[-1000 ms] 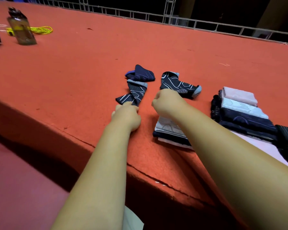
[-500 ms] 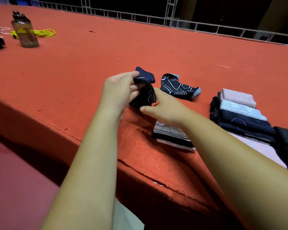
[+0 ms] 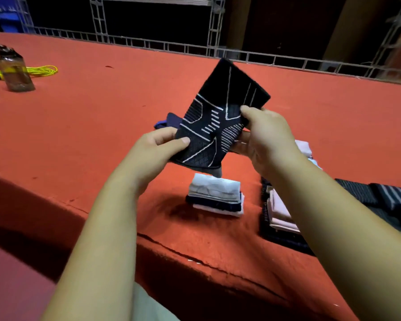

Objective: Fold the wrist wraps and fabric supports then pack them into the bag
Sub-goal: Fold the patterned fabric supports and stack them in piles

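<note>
Support of dark navy knit with white lines (image 3: 214,126) is held above the folded white-and-navy cloth stack (image 3: 215,196), long axis slanting up and away. Left hand (image 3: 159,148) pinches its near corner, right hand (image 3: 267,135) its right edge; the free far end likely folds down.

Both hands hold a dark wrap (image 3: 218,117) with pale lines up in the middle of the frame, clear of the red table (image 3: 125,100). The left hand (image 3: 162,144) pinches its lower left edge and the right hand (image 3: 266,135) grips its right side. Below it lies a small folded stack (image 3: 215,196), with a larger stack (image 3: 280,216) to the right, partly behind the right forearm. Something dark and striped (image 3: 380,195) at the right edge may be more fabric. A bottle (image 3: 13,69) stands at upper left by a yellow cord (image 3: 42,70).
</note>
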{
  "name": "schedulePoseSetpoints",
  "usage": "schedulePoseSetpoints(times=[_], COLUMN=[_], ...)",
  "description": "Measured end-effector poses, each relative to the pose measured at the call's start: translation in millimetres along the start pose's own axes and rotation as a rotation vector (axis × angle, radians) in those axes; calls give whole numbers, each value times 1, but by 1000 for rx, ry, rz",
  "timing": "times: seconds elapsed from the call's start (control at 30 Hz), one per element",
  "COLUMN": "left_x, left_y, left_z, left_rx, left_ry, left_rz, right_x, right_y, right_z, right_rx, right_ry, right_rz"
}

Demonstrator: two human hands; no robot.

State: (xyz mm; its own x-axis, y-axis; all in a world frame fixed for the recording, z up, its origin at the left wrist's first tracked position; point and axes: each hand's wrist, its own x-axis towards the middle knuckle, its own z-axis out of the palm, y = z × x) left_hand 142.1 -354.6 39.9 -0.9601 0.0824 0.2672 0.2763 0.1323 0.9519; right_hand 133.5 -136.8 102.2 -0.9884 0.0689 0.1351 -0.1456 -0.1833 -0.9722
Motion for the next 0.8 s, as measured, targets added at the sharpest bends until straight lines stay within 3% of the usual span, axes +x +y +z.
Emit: schedulePoseSetpoints(times=[0.1, 0.17, 0.27, 0.33, 0.5, 0.8], left_x=[-3, -6, -9, -9, -13, -35], left_y=[20, 34, 48, 54, 71, 118], left_z=[27, 53, 94, 116, 160, 194], left_rx=[-121, -205, -280, -299, -337, -486], left_ry=[-42, -40, -40, -55, -92, -212], left_rz=[-15, -43, -89, -122, -154, 11], right_x=[-5, -16, -44, -65, -101, -139], right_y=[-12, -16, -17, -17, -23, -54], right_z=[-27, -48, -84, -105, -145, -197], right_rx=[157, 191, -80, -212, -140, 148], right_ry=[157, 139, -41, -65, 21, -120], right_rz=[55, 120, 289, 323, 204, 16])
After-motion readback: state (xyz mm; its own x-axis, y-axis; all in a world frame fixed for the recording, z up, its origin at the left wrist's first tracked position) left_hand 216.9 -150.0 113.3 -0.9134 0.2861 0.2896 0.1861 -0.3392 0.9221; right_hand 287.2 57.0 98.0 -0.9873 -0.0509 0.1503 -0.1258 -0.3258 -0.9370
